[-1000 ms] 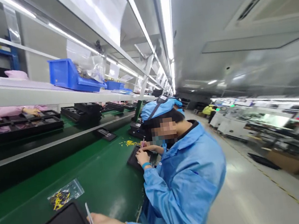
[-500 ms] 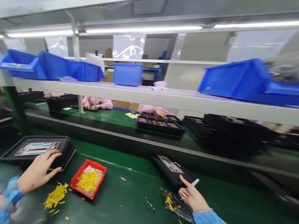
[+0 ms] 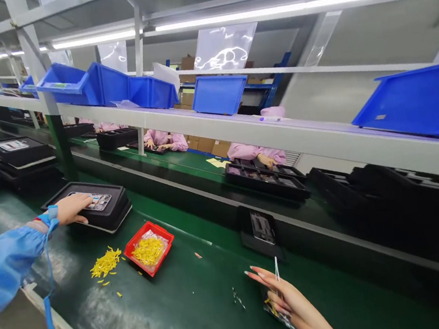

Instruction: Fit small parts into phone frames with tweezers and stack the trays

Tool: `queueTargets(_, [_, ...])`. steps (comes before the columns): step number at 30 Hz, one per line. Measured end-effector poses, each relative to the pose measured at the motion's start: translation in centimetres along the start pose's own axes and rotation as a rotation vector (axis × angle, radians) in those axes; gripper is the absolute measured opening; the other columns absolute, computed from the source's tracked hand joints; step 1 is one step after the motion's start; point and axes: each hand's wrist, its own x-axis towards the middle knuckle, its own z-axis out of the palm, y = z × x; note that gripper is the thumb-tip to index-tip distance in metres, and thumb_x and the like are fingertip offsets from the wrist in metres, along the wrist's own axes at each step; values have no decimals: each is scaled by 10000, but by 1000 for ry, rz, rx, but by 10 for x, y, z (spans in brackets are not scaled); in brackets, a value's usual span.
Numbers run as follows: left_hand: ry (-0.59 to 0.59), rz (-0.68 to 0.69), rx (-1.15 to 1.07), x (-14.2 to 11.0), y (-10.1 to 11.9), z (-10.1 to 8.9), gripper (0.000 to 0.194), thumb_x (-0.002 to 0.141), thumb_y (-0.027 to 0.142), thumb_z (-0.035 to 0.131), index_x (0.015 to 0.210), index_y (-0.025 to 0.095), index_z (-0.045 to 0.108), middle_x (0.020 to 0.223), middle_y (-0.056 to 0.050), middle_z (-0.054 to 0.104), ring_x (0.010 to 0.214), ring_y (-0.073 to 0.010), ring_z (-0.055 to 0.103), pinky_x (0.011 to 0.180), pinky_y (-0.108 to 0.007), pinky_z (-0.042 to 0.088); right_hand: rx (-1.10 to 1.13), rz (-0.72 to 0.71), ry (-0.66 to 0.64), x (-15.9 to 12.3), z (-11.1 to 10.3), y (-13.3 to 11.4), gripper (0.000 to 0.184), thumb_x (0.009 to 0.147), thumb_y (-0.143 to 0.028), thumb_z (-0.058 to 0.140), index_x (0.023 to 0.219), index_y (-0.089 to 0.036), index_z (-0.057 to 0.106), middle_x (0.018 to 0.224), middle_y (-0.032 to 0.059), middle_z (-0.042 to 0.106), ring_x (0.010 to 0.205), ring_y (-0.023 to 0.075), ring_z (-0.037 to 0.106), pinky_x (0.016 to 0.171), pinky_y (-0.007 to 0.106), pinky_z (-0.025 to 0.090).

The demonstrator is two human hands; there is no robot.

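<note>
My left hand [image 3: 75,208] lies over a black tray [image 3: 118,204] at the left, fingers stretched out. They reach the near end of a flat silver-white phone frame [image 3: 102,201] in that tray. At the lower right my right hand [image 3: 294,302] holds thin metal tweezers [image 3: 276,268] pointing up, with the index and middle fingers extended. Under that hand is a clear bag [image 3: 277,315] with yellow strips, partly hidden. Between the hands sit a red tray [image 3: 168,241] of small yellow pieces and a loose yellow pile [image 3: 106,262].
Another black tray [image 3: 261,228] with a phone frame lies beyond my right hand. Stacked black trays [image 3: 22,156] stand far left. Blue bins [image 3: 219,94] line the shelf above the bench [image 3: 173,309]. Co-workers in pink sleeves [image 3: 245,150] work across the line.
My left hand has moved onto the phone frame in the tray. My right hand has come away from the right-hand black tray, its tweezers now upright. The view has turned left.
</note>
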Motion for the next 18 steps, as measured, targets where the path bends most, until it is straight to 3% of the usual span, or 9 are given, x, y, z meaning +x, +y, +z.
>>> queueTargets(5, [14, 130, -81, 8, -2, 5, 820, 823, 552, -5, 701, 59, 638, 595, 57, 574, 613, -31, 571, 615, -177, 372, -183, -15, -36, -22, 7, 12, 290, 582, -280, 731, 840, -149, 704, 887, 134, 738, 322, 9, 236, 315, 169, 190])
queueTargets(8, [-8, 146, -56, 9, 5, -6, 814, 819, 571, 34, 807, 62, 669, 734, 28, 642, 730, -71, 602, 690, -208, 402, -378, -197, 32, -25, 5, 25, 223, 566, -293, 704, 754, -172, 703, 755, 75, 734, 438, 117, 502, 408, 223, 373])
queueTargets(9, [-55, 143, -24, 10, 9, -12, 803, 826, 568, 52, 847, 55, 669, 793, 20, 654, 773, -83, 605, 718, -218, 409, -449, -280, 58, -25, 5, 30, 181, 570, -276, 689, 725, -182, 698, 744, 64, 729, 553, 169, 590, 505, 261, 446])
queueTargets(11, [-201, 152, 28, 13, 23, -26, 750, 838, 557, 108, 901, 52, 660, 877, 17, 661, 811, -93, 600, 744, -224, 419, -615, -408, 105, -26, 7, 38, 124, 592, -233, 658, 707, -197, 685, 761, 53, 723, 749, 236, 650, 693, 331, 484])
queueTargets(14, [-304, 219, -26, 10, 62, -48, 554, 831, 489, 264, 878, 105, 660, 880, 25, 667, 776, -105, 601, 727, -224, 447, -913, -472, 164, -27, 17, 45, 101, 646, -197, 650, 745, -202, 667, 777, 43, 699, 773, 246, 651, 715, 334, 465])
queueTargets(16, [-349, 356, -129, -4, 104, -57, 353, 794, 355, 363, 813, 173, 665, 816, 23, 672, 690, -123, 600, 664, -222, 463, -1088, -462, 191, -27, 26, 46, 68, 677, -201, 680, 739, -196, 653, 766, 43, 676, 752, 236, 645, 672, 302, 448])
queueTargets(18, [-352, 469, -241, -31, 155, -55, 295, 742, 210, 414, 888, 225, 670, 871, -12, 693, 719, -168, 617, 654, -259, 479, -1214, -432, 214, -26, 35, 46, 77, 709, -232, 706, 724, -190, 643, 778, 49, 665, 755, 228, 644, 648, 280, 432])
